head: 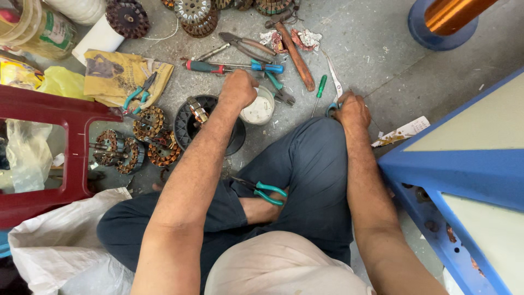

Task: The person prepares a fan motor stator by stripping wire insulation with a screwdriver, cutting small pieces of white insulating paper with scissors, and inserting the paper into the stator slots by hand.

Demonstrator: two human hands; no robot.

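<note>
1. While your right hand (353, 109) closes on the scissors (334, 90) at the edge of your knee, keep the blades pointed away from your leg and lift them straight off the floor (371, 49); the blue handle sits under your curled fingers, so the grasp looks firm, though the fingertips themselves are hidden.
2. Watch the green screwdriver (319, 93) lying just beside the scissors, so you do not drag it along.
3. Steady your left hand (238, 87): it is clenched in a loose fist over the rim of the small white cup (258, 109), and you cannot tell from above whether the fingers pinch anything.
4. Keep that wrist above the black round housing (191, 123), not resting on it.
5. Hold both forearms as they are, stretched forward past your crossed legs, elbows in, left reaching further to the middle, right angled outward.
6. Mind the green-handled pliers (265, 192) lying in your lap.
</note>
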